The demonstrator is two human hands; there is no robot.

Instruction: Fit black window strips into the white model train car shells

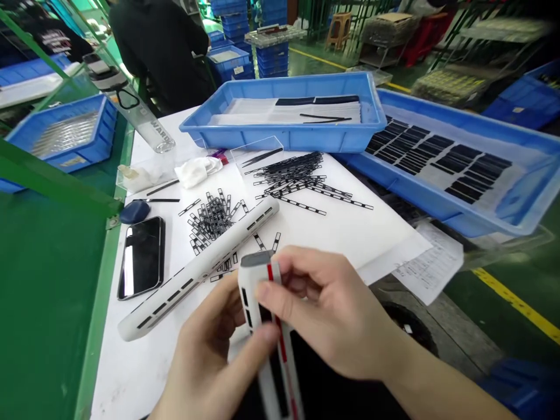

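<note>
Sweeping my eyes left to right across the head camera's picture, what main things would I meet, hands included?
By their middles: blue bin → black phone → left hand → white piece with a red stripe, held by both hands → right hand → printed sheet.

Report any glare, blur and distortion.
Head view: pale glare covers part of the phone's screen; head view: the rack at top right looks smeared; head view: the bottle leans outward, probably partly wide-angle stretch.
</note>
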